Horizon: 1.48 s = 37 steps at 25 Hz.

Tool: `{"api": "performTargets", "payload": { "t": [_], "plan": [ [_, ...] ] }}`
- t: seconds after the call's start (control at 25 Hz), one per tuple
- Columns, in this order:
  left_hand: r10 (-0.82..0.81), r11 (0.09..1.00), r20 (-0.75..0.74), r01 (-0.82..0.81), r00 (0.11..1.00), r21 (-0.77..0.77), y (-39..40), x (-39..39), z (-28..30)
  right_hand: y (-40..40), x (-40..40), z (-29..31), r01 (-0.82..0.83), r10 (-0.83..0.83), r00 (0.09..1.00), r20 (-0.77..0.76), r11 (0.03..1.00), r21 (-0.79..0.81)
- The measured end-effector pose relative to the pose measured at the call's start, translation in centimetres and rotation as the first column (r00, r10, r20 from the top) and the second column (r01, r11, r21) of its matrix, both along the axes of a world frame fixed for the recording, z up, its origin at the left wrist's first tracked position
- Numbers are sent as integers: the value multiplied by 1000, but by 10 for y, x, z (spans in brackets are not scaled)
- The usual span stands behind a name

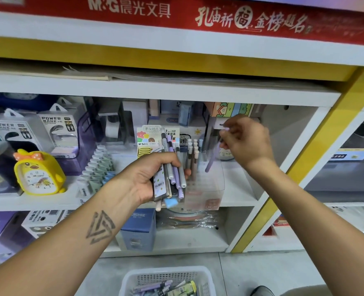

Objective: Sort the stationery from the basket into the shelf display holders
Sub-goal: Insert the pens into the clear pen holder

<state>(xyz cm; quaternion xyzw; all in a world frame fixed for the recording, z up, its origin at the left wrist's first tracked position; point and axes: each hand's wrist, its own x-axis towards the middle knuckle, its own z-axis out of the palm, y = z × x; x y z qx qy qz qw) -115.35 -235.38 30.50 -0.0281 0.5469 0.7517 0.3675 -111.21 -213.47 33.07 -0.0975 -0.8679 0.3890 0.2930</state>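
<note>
Left hand point(155, 176) grips a bunch of pens point(174, 167) beside the clear holder point(206, 184); right hand point(244, 139) pinches a purple pen point(211, 163) over it.

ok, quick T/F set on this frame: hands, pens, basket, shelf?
1. The left hand grips a bundle of pens and packets. True.
2. The right hand is empty and hangs at the person's side. False: it is raised at the shelf, pinching a purple pen over the clear display holder.
3. The white basket on the floor is empty. False: stationery lies in it.
4. A yellow duck alarm clock stands on the shelf left of the hands. True.
5. The clear holder has no pens in it. False: several stand upright inside.
</note>
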Motion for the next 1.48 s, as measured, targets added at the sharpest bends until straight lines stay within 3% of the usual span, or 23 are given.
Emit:
{"api": "performTargets", "payload": {
  "t": [0.12,0.56,0.76,0.88,0.96,1.04,1.12,1.28,1.36,1.48],
  "plan": [
    [-23,998,-14,22,1000,-58,1,1,-1,-2,-3,-20,-60,27,992,120,956,286],
    [-22,998,-23,21,999,-54,-2,1,-2,-1,-13,-30,-131,101,990,96,912,389],
    [-66,997,-28,64,997,-44,-3,2,-2,-4,-15,-38,-154,21,971,238,816,557],
    [-87,995,-30,86,996,-41,-2,3,-2,-14,-15,-35,-107,35,983,182,910,400],
    [-90,995,-34,89,995,-38,0,3,-1,-25,-14,-27,-154,148,978,147,988,30],
    [-91,995,-36,90,995,-32,1,5,-1,-36,-11,-21,-241,304,943,136,905,-350],
    [-96,995,-29,96,995,-16,3,6,0,-41,-8,-17,-271,367,925,104,825,-497],
    [-49,998,-1,49,999,-34,-2,2,1,-29,-6,0,-198,213,976,-40,801,-564],
    [-3,1000,7,3,1000,-21,-6,-1,0,-19,-4,4,-145,123,989,-77,884,-444],
    [62,998,20,-62,998,-18,-12,-6,1,-18,-2,-4,-193,192,981,-31,951,-242]
  ]
}}
